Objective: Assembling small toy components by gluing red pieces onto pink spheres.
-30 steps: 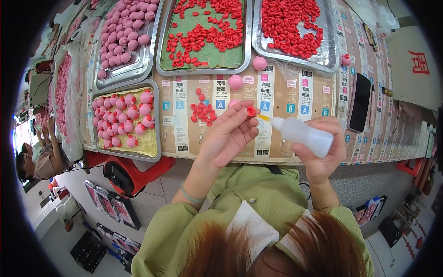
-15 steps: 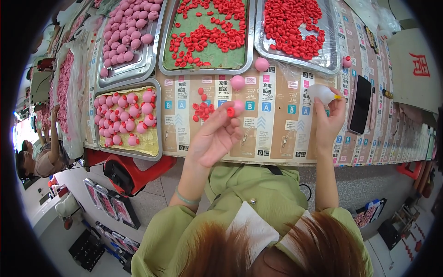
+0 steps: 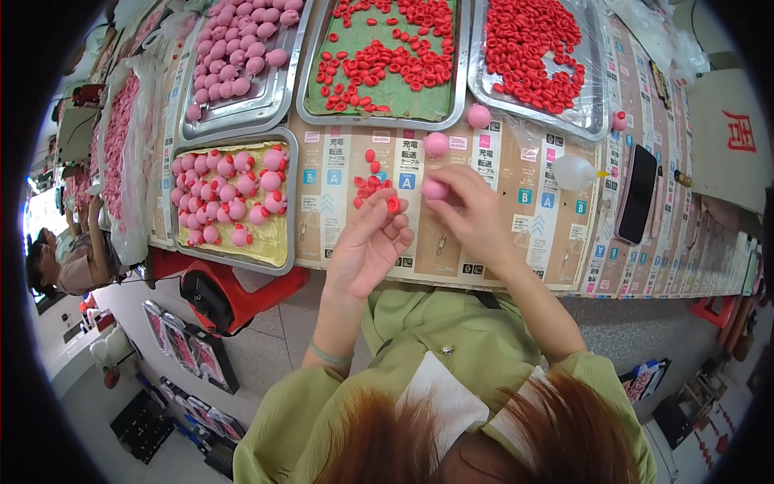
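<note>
Between the thumb and fingers of my left hand (image 3: 367, 246) is a small red oval piece (image 3: 393, 205) with a hollow in its face. My right hand (image 3: 476, 214) pinches a smooth pink ball (image 3: 434, 189) a short way to the right of it; the two pieces are apart. Just beyond my left fingers lies a little group of loose red pieces (image 3: 372, 184). Another pink ball (image 3: 436, 145) rests on the table past my right fingertips. A white squeeze bottle (image 3: 574, 173) with a yellow tip lies on its side to the right, out of my grasp.
At left, a metal tray (image 3: 292, 202) holds pink balls with red pieces attached. Along the back stand a tray of plain pink balls (image 3: 250, 121) and two trays of red pieces (image 3: 387, 123) (image 3: 536, 121). A black phone (image 3: 635, 194) lies at right; a red stool (image 3: 258, 302) is below the table's edge.
My right hand has let go of the squeeze bottle, moved left and taken hold of a pink ball. My left hand keeps the red piece, shifted slightly.
</note>
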Tool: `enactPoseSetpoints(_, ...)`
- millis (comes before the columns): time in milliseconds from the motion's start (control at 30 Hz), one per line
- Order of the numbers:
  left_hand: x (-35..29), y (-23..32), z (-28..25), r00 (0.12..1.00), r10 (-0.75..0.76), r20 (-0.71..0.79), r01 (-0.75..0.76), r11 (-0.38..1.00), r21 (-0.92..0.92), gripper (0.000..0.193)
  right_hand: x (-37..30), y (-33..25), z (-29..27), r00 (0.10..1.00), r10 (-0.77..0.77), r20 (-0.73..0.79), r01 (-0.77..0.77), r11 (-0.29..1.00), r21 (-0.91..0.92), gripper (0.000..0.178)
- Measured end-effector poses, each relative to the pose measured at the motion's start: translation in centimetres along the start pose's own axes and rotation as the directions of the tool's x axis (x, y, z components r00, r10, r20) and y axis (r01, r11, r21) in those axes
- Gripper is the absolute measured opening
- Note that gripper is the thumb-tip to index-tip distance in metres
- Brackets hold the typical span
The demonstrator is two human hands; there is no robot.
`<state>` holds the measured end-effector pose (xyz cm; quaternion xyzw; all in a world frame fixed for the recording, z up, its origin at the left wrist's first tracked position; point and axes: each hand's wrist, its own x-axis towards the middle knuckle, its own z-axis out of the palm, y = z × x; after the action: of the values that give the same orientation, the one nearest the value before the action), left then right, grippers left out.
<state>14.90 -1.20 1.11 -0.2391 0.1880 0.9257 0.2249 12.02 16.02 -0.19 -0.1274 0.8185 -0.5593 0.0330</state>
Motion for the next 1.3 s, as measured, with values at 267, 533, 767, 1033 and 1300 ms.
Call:
enactPoseSetpoints(267, 1.3, -1.6, 1.8, 0.997, -0.070, 0.037, 0.067, 0.994, 0.085, 0.022, -1.6, -1.7, -3.7, 0.843, 0.421, 0.336, -0.457, 0.231, 0.859, 0.033)
enactPoseSetpoints(533, 1.8, -2.8, 3.9, 0.999, -0.048, -0.005, 0.048, 0.974, 0.221, 0.019, -2.3, -3.3, -4.0, 0.947, 0.321, 0.005, -0.255, 0.740, 0.622, 0.030)
enactPoseSetpoints(767, 1.9, -3.4, 4.2, 0.995, 0.094, -0.030, -0.074, 0.912, 0.402, 0.020, -2.2, -3.0, -3.7, 0.975, 0.204, -0.088, -0.166, 0.933, 0.320, 0.029)
enactPoseSetpoints(1033, 2.2, -3.6, 4.3, 0.979, 0.203, -0.021, -0.158, 0.818, 0.554, 0.018, -2.5, -3.0, -3.2, 0.976, 0.171, -0.135, -0.123, 0.945, 0.304, 0.028)
enactPoseSetpoints(1300, 2.2, -3.7, 4.5, 0.966, 0.259, 0.012, -0.212, 0.762, 0.612, 0.016, -2.6, -3.2, -3.0, 0.904, 0.426, -0.021, -0.296, 0.663, 0.688, 0.030)
